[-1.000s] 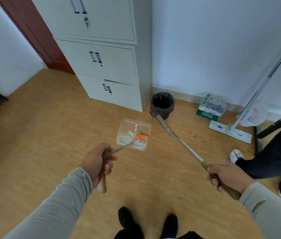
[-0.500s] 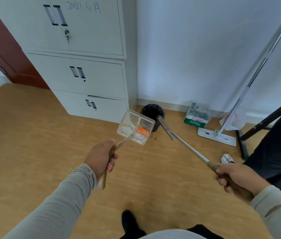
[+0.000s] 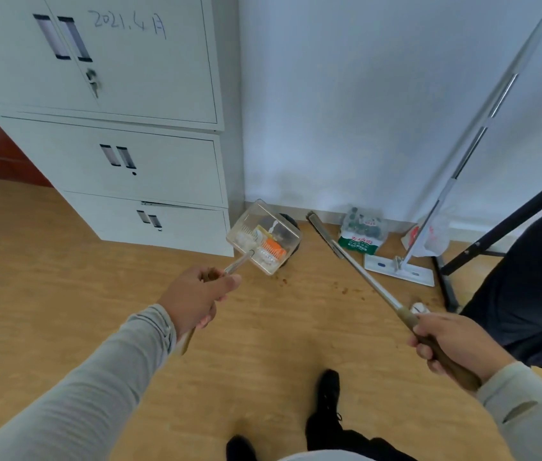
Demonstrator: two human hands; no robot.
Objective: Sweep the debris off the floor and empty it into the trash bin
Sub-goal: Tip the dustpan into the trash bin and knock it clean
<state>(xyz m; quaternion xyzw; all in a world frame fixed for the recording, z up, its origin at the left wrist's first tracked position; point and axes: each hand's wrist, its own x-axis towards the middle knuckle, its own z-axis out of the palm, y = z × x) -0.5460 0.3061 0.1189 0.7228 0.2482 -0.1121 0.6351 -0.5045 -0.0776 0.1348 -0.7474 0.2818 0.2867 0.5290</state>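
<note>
Your left hand is wrapped around the brown wooden handle of the dustpan, a clear, boxy plastic pan on a thin metal shaft. You hold it raised and tilted in front of the black trash bin, which hides most of the bin (only a dark curve of rim shows behind the pan). The debris sits inside the pan: white crumpled bits and one orange ridged piece, gathered toward the lower edge. Your right hand grips the dark wooden handle of the broom, whose slim metal shaft slants up to a narrow head near the baseboard. Small brown crumbs dot the wood-grain floor between pan and broom. The bin stands just beside the pale metal cabinet; a flat mop leans on the wall at right.
</note>
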